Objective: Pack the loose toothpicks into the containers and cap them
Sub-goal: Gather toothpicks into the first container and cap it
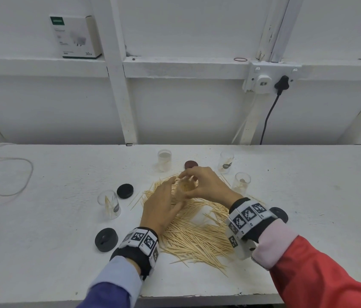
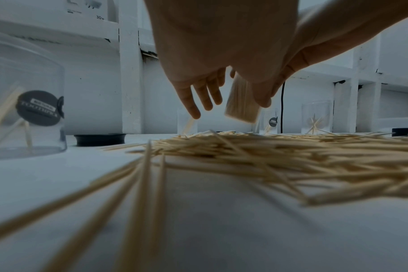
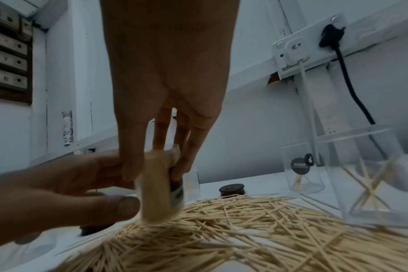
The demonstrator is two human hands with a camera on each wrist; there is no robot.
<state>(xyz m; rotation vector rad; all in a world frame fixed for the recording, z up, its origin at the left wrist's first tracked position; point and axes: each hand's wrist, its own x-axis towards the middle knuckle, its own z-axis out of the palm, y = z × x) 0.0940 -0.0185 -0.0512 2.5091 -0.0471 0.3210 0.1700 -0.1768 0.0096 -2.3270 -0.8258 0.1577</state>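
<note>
A clear container packed with toothpicks hangs tilted just above the loose toothpick pile in the middle of the table. My right hand grips it from above, fingers curled round its top. My left hand is beside it with straight fingers held apart from it and the thumb touching its side. The container is blurred in both wrist views. Several other clear containers stand around the pile, holding few toothpicks: left, back, right.
Black caps lie at the left, front left and behind my right wrist. A brown cap and another container are at the back. Cables run at the far left; a plugged socket is on the wall.
</note>
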